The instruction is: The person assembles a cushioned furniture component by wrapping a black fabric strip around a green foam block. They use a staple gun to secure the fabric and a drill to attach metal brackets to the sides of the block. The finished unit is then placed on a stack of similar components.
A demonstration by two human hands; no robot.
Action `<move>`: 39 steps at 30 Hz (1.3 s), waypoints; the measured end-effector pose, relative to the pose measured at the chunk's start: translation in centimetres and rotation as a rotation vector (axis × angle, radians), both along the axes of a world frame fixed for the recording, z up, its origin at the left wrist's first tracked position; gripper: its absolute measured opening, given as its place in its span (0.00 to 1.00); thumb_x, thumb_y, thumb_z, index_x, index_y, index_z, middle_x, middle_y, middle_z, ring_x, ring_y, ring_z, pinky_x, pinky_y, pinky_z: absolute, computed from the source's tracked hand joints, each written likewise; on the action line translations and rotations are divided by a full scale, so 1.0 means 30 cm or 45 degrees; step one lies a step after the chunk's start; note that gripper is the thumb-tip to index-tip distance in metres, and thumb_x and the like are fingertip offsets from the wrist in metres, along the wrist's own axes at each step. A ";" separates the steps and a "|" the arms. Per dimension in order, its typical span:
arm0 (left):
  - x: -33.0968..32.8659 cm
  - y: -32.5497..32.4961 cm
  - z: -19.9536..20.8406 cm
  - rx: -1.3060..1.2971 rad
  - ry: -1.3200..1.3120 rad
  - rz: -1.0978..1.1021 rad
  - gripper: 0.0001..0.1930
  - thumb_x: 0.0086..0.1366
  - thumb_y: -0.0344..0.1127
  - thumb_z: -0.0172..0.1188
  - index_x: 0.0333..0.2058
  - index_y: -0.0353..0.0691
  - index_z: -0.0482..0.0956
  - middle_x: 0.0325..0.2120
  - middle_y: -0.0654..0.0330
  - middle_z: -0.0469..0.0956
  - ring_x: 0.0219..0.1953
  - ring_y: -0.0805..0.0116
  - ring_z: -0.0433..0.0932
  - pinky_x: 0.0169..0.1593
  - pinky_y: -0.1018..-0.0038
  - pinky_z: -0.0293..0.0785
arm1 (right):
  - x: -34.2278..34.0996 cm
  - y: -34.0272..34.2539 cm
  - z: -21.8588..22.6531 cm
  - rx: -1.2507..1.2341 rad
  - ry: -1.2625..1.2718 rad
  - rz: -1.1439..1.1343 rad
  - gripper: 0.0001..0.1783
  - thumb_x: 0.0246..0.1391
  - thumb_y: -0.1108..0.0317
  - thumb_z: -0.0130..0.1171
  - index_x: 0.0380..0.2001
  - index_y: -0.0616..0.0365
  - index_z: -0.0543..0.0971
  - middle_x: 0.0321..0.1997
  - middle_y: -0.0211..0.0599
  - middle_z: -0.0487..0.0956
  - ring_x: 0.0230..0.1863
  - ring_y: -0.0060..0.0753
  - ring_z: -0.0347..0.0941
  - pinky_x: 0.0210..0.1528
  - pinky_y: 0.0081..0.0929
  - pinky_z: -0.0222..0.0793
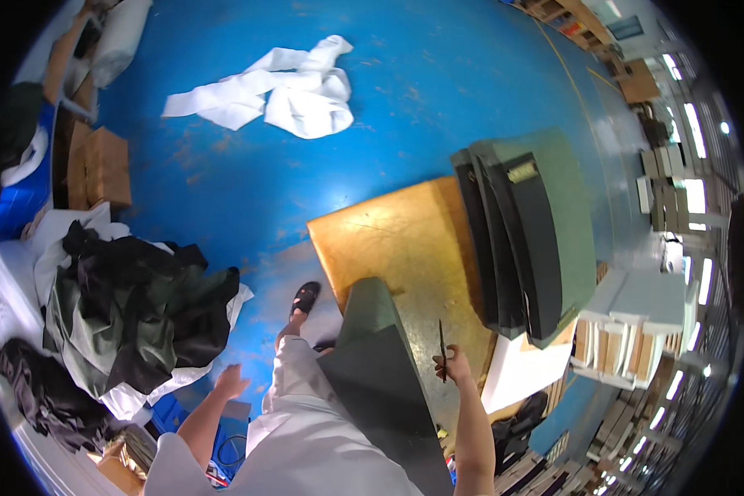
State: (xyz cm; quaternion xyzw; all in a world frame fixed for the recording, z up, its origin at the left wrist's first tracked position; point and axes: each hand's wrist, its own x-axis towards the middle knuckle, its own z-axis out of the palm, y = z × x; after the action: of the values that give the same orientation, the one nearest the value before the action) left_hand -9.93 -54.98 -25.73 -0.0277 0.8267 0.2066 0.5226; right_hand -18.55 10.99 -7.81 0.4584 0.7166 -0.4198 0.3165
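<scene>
The right hand (453, 362) clenches dark scissors (442, 350), blades up, above the brown table (388, 240). The left hand (230, 382) hangs loose-fingered, holding nothing, beside piled dark garments (132, 314). Better to keep those blades away from the body.

The floor (438, 74) is painted blue, glossy and scuffed. The white cloth (289, 91) on it looks soft and matt; the dark heap of fabric (132, 314) is matt too, creased. The wooden board (388, 240) is worn, scratched and yellowish. The right hand (453, 364) holds thin scissors (442, 347) (dark metal, it seems). The green machine (546, 223) has a dull painted casing
</scene>
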 end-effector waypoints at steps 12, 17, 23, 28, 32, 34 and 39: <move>-0.610 0.634 0.906 0.756 0.555 0.744 0.12 0.66 0.35 0.69 0.41 0.32 0.83 0.33 0.64 0.84 0.36 0.72 0.80 0.42 0.74 0.76 | 0.268 0.111 -0.558 0.638 -0.066 0.411 0.33 0.55 0.58 0.71 0.54 0.61 0.65 0.48 0.60 0.82 0.54 0.65 0.77 0.54 0.55 0.73; -0.568 0.636 0.823 0.929 0.484 1.059 0.09 0.68 0.35 0.65 0.38 0.33 0.83 0.30 0.63 0.81 0.34 0.76 0.76 0.40 0.76 0.73 | 0.341 0.162 -0.633 0.600 -0.224 0.679 0.40 0.55 0.62 0.68 0.66 0.61 0.60 0.52 0.61 0.81 0.55 0.63 0.78 0.57 0.51 0.75; -0.525 0.733 0.785 0.658 1.103 1.152 0.09 0.66 0.34 0.66 0.36 0.34 0.80 0.30 0.61 0.79 0.38 0.69 0.76 0.43 0.70 0.72 | 0.001 -0.058 -0.253 0.118 0.790 0.513 0.18 0.60 0.66 0.64 0.50 0.67 0.81 0.52 0.52 0.84 0.55 0.45 0.82 0.56 0.37 0.77; -0.556 0.795 0.845 0.430 1.882 0.170 0.11 0.61 0.36 0.70 0.35 0.36 0.79 0.37 0.53 0.80 0.41 0.52 0.76 0.46 0.59 0.73 | -0.365 -0.478 0.505 -0.596 1.586 1.063 0.23 0.58 0.68 0.68 0.57 0.58 0.80 0.66 0.43 0.76 0.63 0.43 0.74 0.61 0.36 0.72; -0.489 0.856 0.908 0.661 1.670 0.385 0.14 0.58 0.35 0.71 0.41 0.34 0.83 0.41 0.54 0.83 0.46 0.52 0.80 0.49 0.62 0.74 | -0.455 -0.551 0.452 -0.409 1.412 1.403 0.22 0.56 0.67 0.69 0.54 0.60 0.82 0.60 0.43 0.80 0.58 0.47 0.77 0.61 0.39 0.71; -0.468 0.879 0.889 0.684 1.646 0.584 0.13 0.56 0.31 0.72 0.40 0.37 0.86 0.42 0.56 0.84 0.48 0.55 0.80 0.51 0.62 0.74 | -0.461 -0.544 0.434 -0.477 1.213 1.298 0.20 0.55 0.68 0.70 0.51 0.61 0.84 0.55 0.43 0.83 0.57 0.46 0.78 0.59 0.37 0.73; -0.474 0.918 0.909 0.886 1.597 0.821 0.07 0.55 0.29 0.73 0.34 0.39 0.86 0.36 0.60 0.84 0.44 0.59 0.81 0.47 0.64 0.74 | -0.477 -0.510 0.514 -0.362 1.576 1.386 0.11 0.54 0.69 0.71 0.38 0.62 0.84 0.43 0.38 0.85 0.48 0.42 0.80 0.50 0.36 0.75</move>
State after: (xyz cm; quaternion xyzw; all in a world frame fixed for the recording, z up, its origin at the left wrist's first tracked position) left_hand -24.14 -27.45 1.56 0.0209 0.8063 0.5722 -0.1487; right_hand -32.86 -4.31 7.59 -0.3094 0.8224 -0.4708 0.0790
